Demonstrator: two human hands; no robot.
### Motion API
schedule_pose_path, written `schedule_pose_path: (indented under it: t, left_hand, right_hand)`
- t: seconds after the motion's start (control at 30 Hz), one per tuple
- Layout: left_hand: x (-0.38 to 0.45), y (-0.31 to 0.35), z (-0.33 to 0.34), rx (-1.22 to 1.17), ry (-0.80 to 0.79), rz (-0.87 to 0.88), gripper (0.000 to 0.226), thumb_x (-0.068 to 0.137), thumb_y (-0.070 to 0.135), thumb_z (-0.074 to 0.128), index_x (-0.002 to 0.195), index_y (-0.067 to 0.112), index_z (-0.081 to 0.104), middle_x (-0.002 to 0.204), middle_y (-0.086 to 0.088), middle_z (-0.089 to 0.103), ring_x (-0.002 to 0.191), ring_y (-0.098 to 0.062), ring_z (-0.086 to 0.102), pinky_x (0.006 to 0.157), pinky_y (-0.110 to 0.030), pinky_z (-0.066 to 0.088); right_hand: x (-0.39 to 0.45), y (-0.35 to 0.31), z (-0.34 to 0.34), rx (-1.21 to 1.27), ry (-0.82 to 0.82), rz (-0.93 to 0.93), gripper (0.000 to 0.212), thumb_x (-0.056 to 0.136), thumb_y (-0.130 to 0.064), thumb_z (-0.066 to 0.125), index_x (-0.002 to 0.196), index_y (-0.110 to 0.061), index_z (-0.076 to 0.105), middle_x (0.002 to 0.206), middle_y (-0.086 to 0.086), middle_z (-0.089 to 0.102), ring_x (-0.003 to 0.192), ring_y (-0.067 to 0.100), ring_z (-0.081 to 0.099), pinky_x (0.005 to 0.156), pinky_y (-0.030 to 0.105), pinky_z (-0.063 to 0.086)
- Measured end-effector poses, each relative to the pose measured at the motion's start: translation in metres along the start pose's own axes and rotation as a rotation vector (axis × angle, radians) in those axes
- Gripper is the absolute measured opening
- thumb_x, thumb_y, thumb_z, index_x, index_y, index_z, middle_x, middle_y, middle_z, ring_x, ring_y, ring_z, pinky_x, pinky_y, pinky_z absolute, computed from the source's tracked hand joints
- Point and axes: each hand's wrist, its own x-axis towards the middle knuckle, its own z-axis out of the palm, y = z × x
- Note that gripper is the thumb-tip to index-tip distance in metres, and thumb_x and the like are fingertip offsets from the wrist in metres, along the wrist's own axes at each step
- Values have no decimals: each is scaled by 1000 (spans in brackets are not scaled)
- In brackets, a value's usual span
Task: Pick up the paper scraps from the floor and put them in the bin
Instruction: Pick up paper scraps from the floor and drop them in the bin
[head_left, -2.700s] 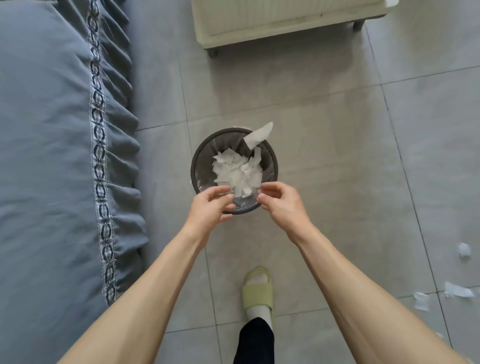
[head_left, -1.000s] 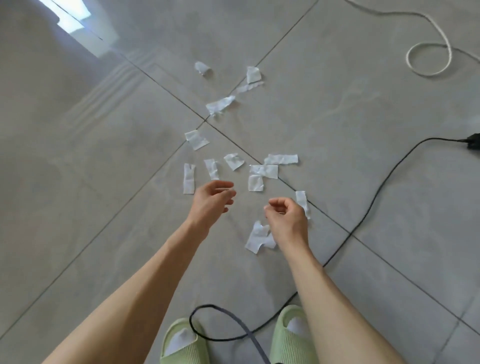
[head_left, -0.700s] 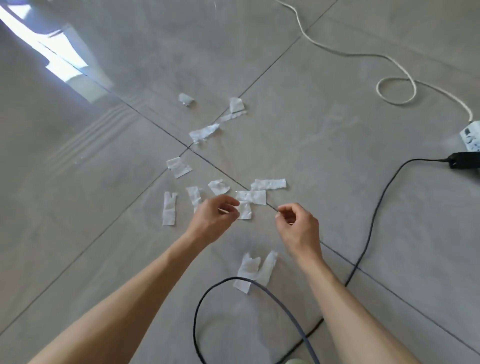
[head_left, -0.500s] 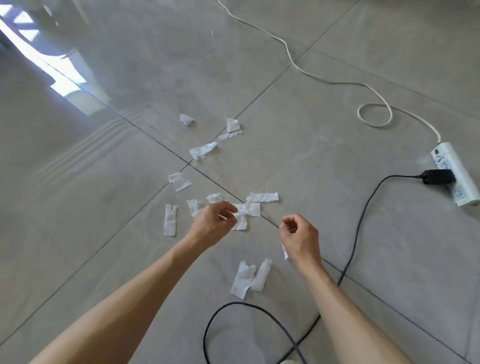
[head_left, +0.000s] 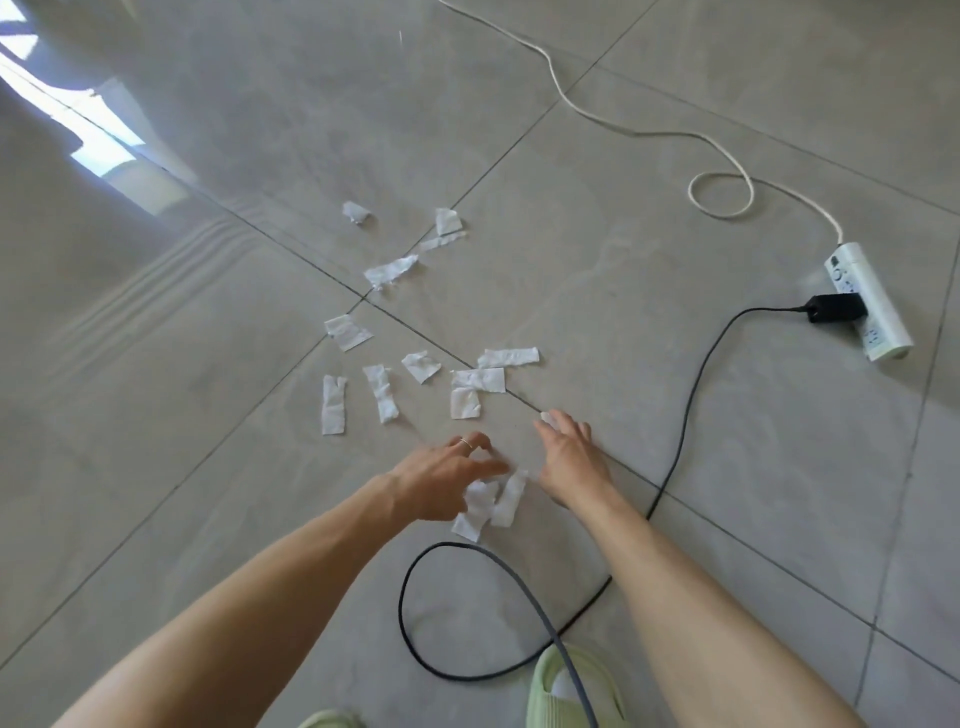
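Observation:
Several white paper scraps lie scattered on the grey tiled floor, among them a strip (head_left: 509, 357), a folded piece (head_left: 478, 379) and a long one (head_left: 332, 404). My left hand (head_left: 447, 478) is low over the floor with spread fingers, its fingertips at a crumpled pair of scraps (head_left: 488, 501) between my hands. To the right, my right hand (head_left: 571, 457) rests flat and open, with a tiny scrap (head_left: 548, 415) at its fingertips. Neither hand holds anything. The bin is out of view.
A black cable (head_left: 415, 597) loops on the floor just behind the hands and runs to a black adapter (head_left: 836, 307) in a white power strip (head_left: 867, 306). A white cord (head_left: 722, 195) curls at the far right. My green slipper (head_left: 571, 686) is at the bottom.
Both hands, pinched shut half a second ago, have spread open and dropped to the floor. The left hand moved back toward the near pair of scraps.

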Motion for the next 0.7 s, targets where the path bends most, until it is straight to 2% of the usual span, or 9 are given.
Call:
schedule_pose_path:
  t: [0.1, 0.17, 0.23, 0.3, 0.37, 0.43, 0.53, 0.7]
  left_hand:
    - [6, 2, 1, 155, -47, 108, 81, 85, 17, 65, 146, 46, 20, 148, -2, 24, 115, -23, 49, 73, -38, 55]
    - [11, 5, -1, 206, -76, 178, 79, 88, 22, 65, 146, 47, 18, 149, -4, 23, 116, -23, 48, 71, -37, 54]
    - [16, 9, -2, 227, -94, 229, 69, 91, 22, 62, 144, 47, 26, 149, -2, 24, 119, -21, 47, 68, -32, 52]
    - [19, 11, -2, 210, -70, 256, 53, 93, 22, 59, 138, 43, 41, 145, 2, 30, 119, -18, 48, 67, -27, 47]
    - [21, 10, -2, 160, -15, 258, 38, 94, 23, 58, 129, 37, 56, 137, 2, 41, 114, -18, 53, 71, -28, 46]
    - [22, 7, -1, 105, 37, 249, 28, 92, 23, 60, 118, 31, 66, 126, 1, 51, 104, -20, 59, 74, -32, 51]
    - [20, 5, 7, 43, 122, 173, 18, 89, 22, 61, 103, 24, 71, 111, 1, 57, 92, -22, 61, 69, -33, 51]
    - [15, -13, 4, -200, 371, -57, 13, 83, 16, 63, 94, 10, 68, 109, -2, 62, 93, -25, 62, 70, -35, 53]
  right_hand:
    - [0, 1, 3, 7, 50, 3, 37, 87, -2, 50, 123, -8, 49, 128, 10, 42, 114, 31, 43, 87, 35, 44]
    - [0, 1, 2, 31, 59, 18, 31, 86, 4, 44, 115, -4, 51, 120, 14, 44, 110, 33, 47, 86, 35, 44]
    - [-2, 3, 1, 55, 61, 35, 26, 85, 4, 43, 108, -2, 54, 116, 16, 47, 105, 35, 52, 85, 36, 43]
    - [-4, 4, 2, 80, 60, 42, 22, 85, 3, 45, 103, -1, 56, 112, 16, 50, 99, 36, 56, 82, 37, 45]
    - [-5, 5, 2, 116, 67, 31, 22, 84, 4, 45, 100, 0, 59, 110, 17, 53, 96, 36, 58, 81, 37, 47]
    - [-5, 3, 2, 147, 68, 14, 24, 84, 3, 46, 100, -1, 62, 111, 16, 55, 98, 35, 59, 82, 36, 48]
    - [-3, 1, 1, 185, 76, -2, 24, 83, 2, 48, 100, -3, 64, 111, 14, 57, 99, 33, 59, 82, 34, 48]
    - [11, -4, -10, 213, 120, -37, 24, 81, 0, 47, 94, -5, 67, 102, 13, 60, 94, 31, 60, 78, 33, 50]
